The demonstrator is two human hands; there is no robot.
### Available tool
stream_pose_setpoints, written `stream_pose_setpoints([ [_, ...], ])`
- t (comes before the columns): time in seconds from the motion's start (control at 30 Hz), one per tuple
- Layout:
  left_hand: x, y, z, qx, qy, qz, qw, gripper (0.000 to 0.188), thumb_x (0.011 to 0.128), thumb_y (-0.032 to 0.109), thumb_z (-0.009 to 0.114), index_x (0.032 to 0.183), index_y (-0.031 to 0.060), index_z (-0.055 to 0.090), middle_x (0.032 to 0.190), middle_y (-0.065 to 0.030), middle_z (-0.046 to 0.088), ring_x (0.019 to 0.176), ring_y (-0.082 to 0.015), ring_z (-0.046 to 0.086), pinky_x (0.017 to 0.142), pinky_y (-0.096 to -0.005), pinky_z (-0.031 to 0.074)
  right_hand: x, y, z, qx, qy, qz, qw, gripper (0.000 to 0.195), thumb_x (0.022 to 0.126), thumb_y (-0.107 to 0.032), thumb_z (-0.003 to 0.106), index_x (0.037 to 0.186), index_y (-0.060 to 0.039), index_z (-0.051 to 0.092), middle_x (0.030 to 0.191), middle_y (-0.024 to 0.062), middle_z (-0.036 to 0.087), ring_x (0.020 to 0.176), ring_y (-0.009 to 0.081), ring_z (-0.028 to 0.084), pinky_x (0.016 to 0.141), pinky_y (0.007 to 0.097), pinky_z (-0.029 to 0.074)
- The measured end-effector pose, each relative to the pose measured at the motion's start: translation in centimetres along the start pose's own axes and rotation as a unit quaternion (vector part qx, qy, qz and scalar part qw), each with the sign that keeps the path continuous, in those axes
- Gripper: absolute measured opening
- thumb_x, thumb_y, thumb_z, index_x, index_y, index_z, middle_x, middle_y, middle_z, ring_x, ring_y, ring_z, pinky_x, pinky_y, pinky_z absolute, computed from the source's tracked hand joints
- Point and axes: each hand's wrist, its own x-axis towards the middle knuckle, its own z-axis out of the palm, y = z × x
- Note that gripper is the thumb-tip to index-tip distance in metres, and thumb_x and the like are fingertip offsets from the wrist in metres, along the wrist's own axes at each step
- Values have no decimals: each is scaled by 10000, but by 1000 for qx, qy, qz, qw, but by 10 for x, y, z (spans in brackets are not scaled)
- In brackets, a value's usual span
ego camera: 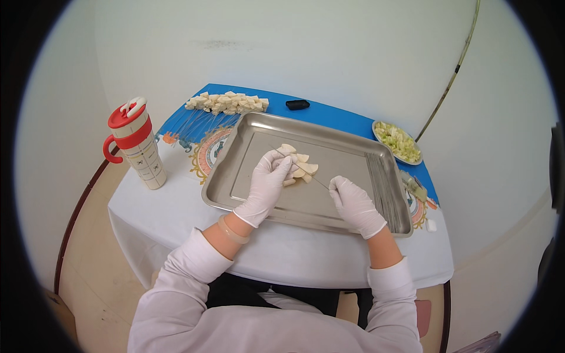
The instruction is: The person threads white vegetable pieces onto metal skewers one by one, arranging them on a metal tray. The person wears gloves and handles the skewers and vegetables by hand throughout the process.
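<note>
A thin metal skewer (315, 178) runs between my two gloved hands above a steel tray (304, 225). My left hand (271, 170) pinches its upper left part, close to several pale cut food pieces (304, 170) lying in the tray. What else the left fingers hold is hard to tell. My right hand (353, 200) grips the skewer's lower right end. A bundle of thin metal skewers (382, 189) lies along the tray's right side. Beyond the tray's upper left corner, many skewers loaded with pale pieces (227, 102) lie in a pile.
A tall cup with a red lid and handle (139, 145) stands at the table's left. Behind the tray lies a small black object (297, 104). A plate of chopped pale green vegetable (397, 142) sits at the back right. A small white object (431, 225) lies near the right edge.
</note>
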Motion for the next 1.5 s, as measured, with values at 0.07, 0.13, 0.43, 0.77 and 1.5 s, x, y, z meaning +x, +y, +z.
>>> stream_pose_setpoints([
  [0.07,0,0,2,-3,9,15,1000,226,1006,159,580,1194,38,550,1058,-35,680,954,-96,666,838,-234,531,3,1,-2,12,12,8,1000,127,924,-167,581,1019,-82,571,980,147,652,887,368,637,763,470,510],
  [0.13,-2,2,3,-11,12,17,1000,221,1005,154,579,1188,33,551,1064,-37,681,958,-99,668,832,-233,534,6,2,-2,35,27,19,999,166,907,-167,609,1045,-77,591,986,143,661,890,354,648,773,454,517],
  [0.43,-8,3,9,-41,-35,1,999,204,996,137,592,1165,24,569,1052,-52,688,953,-89,661,825,-219,535,22,-27,26,135,175,-64,973,287,926,-206,624,1185,-82,624,1002,127,684,900,320,667,753,387,530],
  [0.77,13,-10,-6,75,89,121,986,333,978,71,548,1302,-6,537,1141,-109,656,1030,-162,640,884,-277,522,32,-3,53,3,337,84,938,131,943,-194,587,1008,-127,678,913,77,695,836,294,662,713,393,524],
  [1.5,73,-15,48,793,-173,37,583,293,843,117,684,1129,69,642,1104,-175,653,1040,-329,643,894,-401,523,28,3,52,31,440,42,896,156,961,-171,572,1065,-120,675,896,74,674,815,290,631,696,408,508],
])
